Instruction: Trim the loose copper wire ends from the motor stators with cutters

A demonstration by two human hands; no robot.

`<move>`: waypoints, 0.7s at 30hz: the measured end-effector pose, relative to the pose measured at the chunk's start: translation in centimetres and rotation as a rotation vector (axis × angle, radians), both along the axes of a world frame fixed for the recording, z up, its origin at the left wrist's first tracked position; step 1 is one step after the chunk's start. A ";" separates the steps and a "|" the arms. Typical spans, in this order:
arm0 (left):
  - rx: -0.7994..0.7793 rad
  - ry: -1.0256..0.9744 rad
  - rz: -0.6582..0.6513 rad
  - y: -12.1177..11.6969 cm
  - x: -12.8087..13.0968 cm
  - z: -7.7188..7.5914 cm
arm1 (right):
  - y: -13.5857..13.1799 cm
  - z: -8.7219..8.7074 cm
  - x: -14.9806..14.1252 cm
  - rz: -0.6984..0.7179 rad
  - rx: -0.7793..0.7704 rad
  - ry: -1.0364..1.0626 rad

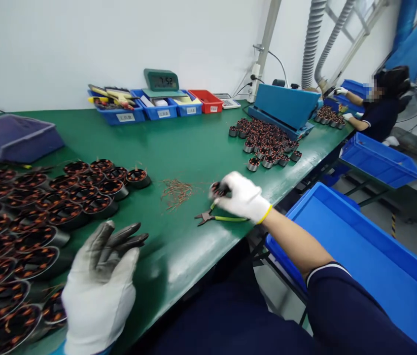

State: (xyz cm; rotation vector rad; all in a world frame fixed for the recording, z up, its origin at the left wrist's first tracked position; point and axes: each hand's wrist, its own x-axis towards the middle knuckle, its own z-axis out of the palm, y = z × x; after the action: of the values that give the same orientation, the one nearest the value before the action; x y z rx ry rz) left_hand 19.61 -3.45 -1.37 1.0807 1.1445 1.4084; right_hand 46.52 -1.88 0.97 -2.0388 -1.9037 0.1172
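My left hand [101, 281], in a white glove with dirty grey fingertips, hovers palm inward with its fingers apart and nothing in it. Beside it, at the left, stand many motor stators [64, 212], metal rings with copper windings. My right hand [243, 197], also gloved in white, is closed around a single stator [216, 190] over the green table. Just below that hand lie cutting pliers [205, 217] with green handles, their jaws pointing left. Between the hands is a small heap of copper wire clippings [177, 192].
A second group of stators [267, 138] stands by a blue machine [282, 111]. Labelled bins [121, 117] and a digital clock [161, 80] line the wall. A purple bin [16, 138] is at left, a large blue tray [356, 256] at right. A co-worker [382, 113] sits farther along.
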 end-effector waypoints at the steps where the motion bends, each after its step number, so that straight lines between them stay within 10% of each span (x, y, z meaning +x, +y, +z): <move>1: -0.005 -0.006 -0.009 0.0 0.1 0.0 | 0.6 0.1 2.1 -0.208 -0.031 -0.066; 7: -0.104 0.004 -0.058 0.0 0.7 -0.6 | 3.2 -0.6 10.5 -0.576 -0.083 -0.186; 16: -0.275 0.065 -0.068 0.1 1.4 0.0 | 8.9 -0.4 7.6 -0.311 -0.115 -0.450; 21: -0.350 0.187 -0.064 0.1 1.0 0.3 | 12.2 -2.2 8.4 -0.409 -0.301 -0.476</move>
State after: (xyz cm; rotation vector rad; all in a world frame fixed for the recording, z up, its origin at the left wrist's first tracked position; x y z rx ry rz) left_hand 20.60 -3.32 -1.12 1.0001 1.4165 1.0245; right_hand 54.96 10.34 -1.19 -2.8228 -1.7408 -0.2163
